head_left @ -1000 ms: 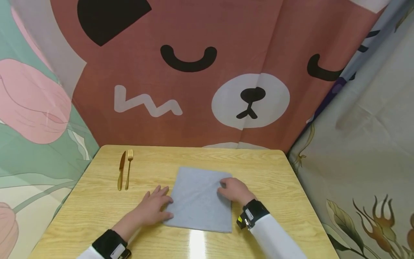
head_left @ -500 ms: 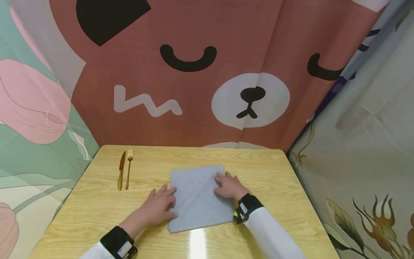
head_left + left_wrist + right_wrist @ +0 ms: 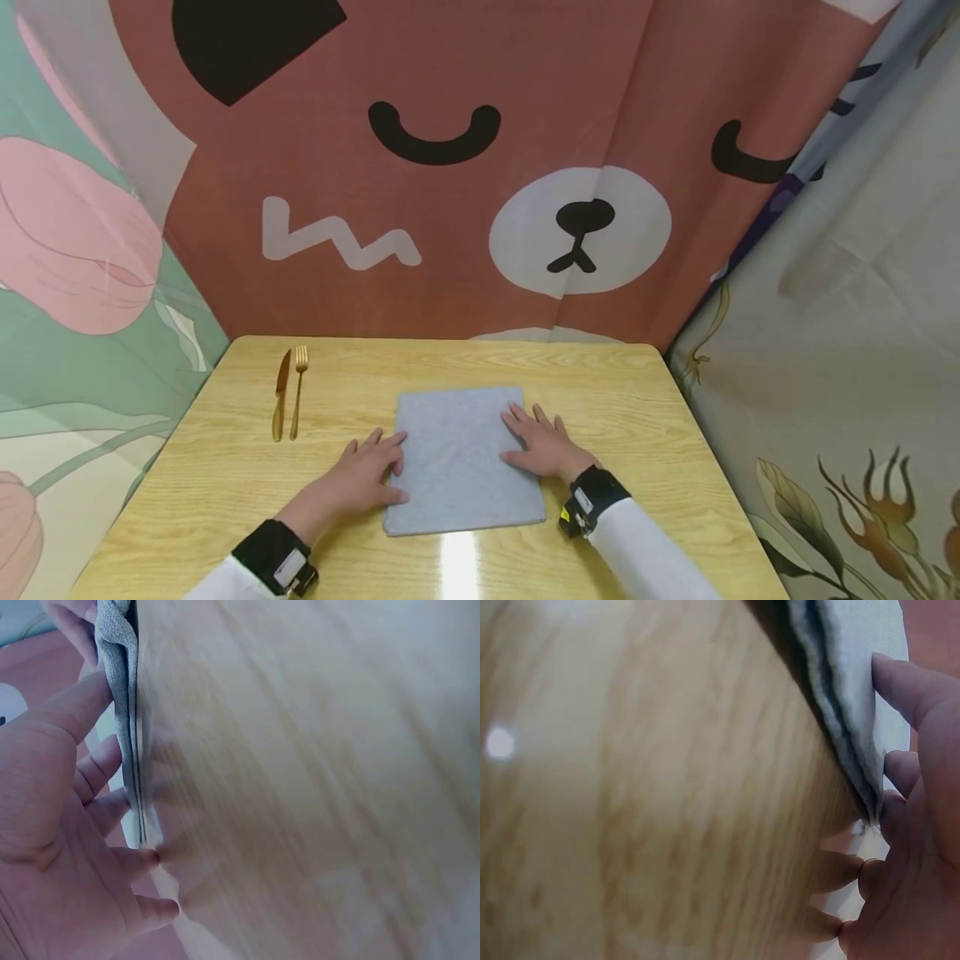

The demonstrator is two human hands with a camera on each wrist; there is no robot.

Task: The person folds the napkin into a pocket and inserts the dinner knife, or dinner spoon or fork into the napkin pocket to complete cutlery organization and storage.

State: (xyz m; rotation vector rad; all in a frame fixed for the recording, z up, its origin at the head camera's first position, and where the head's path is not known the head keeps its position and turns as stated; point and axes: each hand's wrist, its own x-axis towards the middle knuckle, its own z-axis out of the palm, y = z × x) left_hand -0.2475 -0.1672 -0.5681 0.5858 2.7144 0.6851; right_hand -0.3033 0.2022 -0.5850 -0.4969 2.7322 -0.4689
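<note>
A grey folded cloth lies flat on the wooden table, squarish, its stacked layers showing along the edge in the left wrist view. My left hand is at its left edge, fingers spread, with thumb and fingertips at the border; in the left wrist view some fingertips rest on the table beside the cloth. On the opposite side, my right hand lies over the right edge with fingers extended. The right wrist view has its thumb on top of the layered cloth.
A gold knife and a gold fork lie side by side at the table's back left. Behind the wooden table hangs a curtain with a bear face. Patterned curtains flank both sides.
The cloth turned, its far edge shifting left, then squared up slightly. My right hand's bent fingers straightened over the right edge. My left hand moved a little rightward along with its edge.
</note>
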